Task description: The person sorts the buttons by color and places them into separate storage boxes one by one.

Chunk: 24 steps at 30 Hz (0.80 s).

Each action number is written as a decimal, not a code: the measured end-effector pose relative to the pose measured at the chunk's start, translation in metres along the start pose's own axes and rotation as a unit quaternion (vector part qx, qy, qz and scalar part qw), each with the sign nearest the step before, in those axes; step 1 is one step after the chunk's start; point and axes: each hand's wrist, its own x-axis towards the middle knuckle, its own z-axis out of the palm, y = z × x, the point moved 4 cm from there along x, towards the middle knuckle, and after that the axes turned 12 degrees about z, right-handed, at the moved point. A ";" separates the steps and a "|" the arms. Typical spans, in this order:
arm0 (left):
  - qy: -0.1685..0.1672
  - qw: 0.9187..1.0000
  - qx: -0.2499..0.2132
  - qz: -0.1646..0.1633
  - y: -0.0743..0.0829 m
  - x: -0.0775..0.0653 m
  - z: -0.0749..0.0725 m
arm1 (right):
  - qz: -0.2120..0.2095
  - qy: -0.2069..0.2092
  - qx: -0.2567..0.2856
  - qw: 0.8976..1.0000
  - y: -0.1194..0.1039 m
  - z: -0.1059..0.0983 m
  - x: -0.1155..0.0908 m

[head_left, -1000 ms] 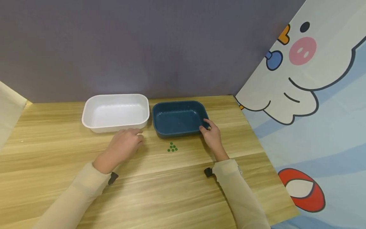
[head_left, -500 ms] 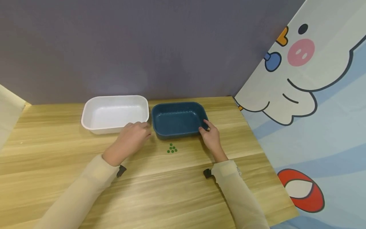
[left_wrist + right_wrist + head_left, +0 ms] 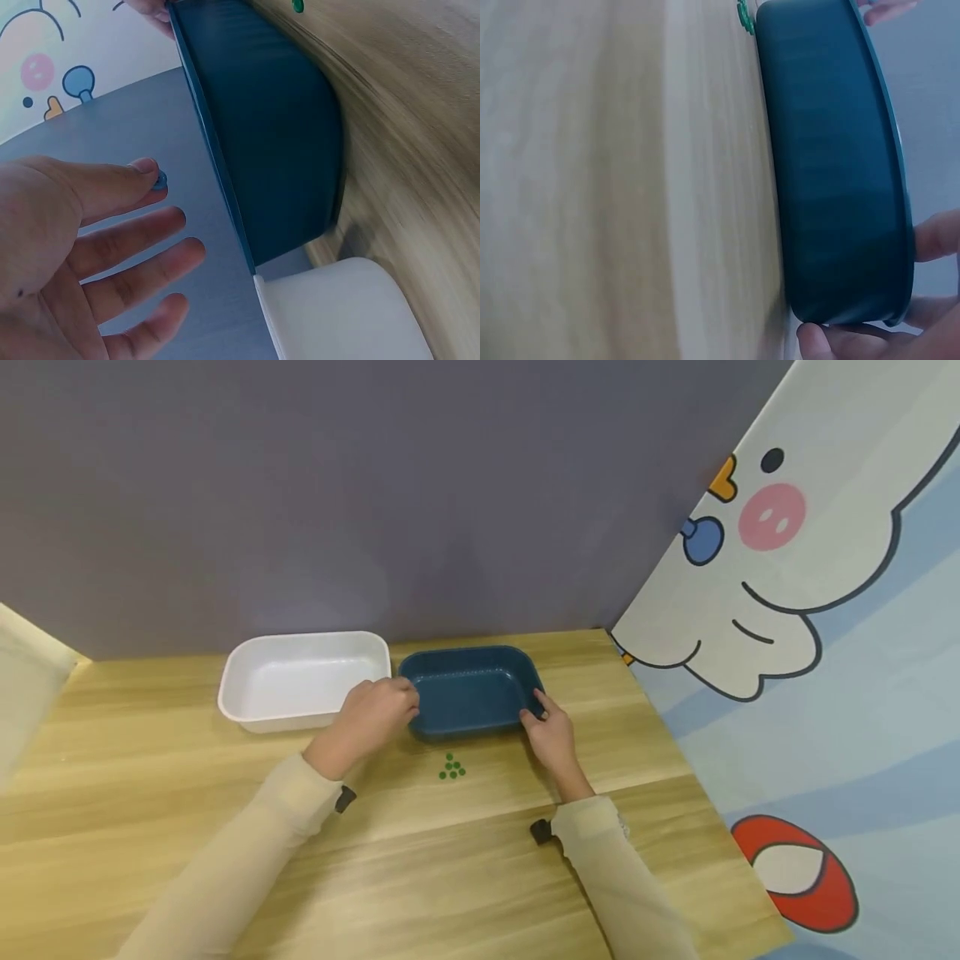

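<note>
My left hand [image 3: 375,718] pinches a small round blue piece [image 3: 160,180], like a bead, between thumb and forefinger. The other fingers are spread apart. In the head view this hand overlaps the left end of a dark blue rectangular tray [image 3: 472,702], and the left wrist view shows the piece above rim height. At the opposite end, my right hand [image 3: 551,735] grips the tray's near right corner, thumb low on the outside and fingers at the rim. Several small green discs [image 3: 452,767] lie in a triangle in front of the tray.
A white tray [image 3: 300,718] stands just left of the blue one. Both are on a wood-grain table [image 3: 450,877], close to a grey panel [image 3: 337,510] along the back edge. A cartoon-printed sheet [image 3: 750,677] hangs at the right.
My left hand has moved right, from the front of the white tray to the blue tray's left end. The right hand keeps its grip. The head view has tilted up slightly.
</note>
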 end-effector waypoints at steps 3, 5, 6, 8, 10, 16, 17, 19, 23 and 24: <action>0.008 1.000 0.004 0.000 -0.002 0.006 0.008 | -0.005 0.008 -0.002 1.000 0.002 0.004 0.002; 0.007 1.000 0.007 0.000 -0.002 0.009 0.016 | -0.007 0.014 -0.007 1.000 0.006 0.005 0.001; 0.005 1.000 0.009 0.000 -0.002 0.010 0.020 | -0.004 0.014 -0.007 1.000 0.008 0.007 0.000; 0.001 1.000 0.010 0.001 0.000 0.013 0.028 | 0.001 0.015 -0.008 1.000 0.014 0.010 -0.001; 0.001 1.000 0.007 0.003 0.004 0.014 0.035 | 0.006 0.016 -0.006 1.000 0.019 0.011 -0.004; 0.014 1.000 -0.005 -0.004 0.011 0.021 0.041 | 0.009 0.006 0.019 1.000 0.024 0.016 -0.008; 0.016 1.000 -0.004 -0.005 0.011 0.022 0.040 | 0.009 0.005 0.024 1.000 0.024 0.016 -0.007; 0.017 1.000 -0.001 -0.006 0.010 0.026 0.039 | 0.008 0.010 0.034 0.999 0.023 0.016 -0.007; 0.011 1.000 -0.003 0.001 0.007 0.035 0.035 | 0.016 0.017 0.043 0.999 0.020 0.014 -0.005; 0.009 1.000 -0.005 0.003 0.006 0.037 0.035 | 0.015 0.020 0.045 0.999 0.018 0.013 -0.004</action>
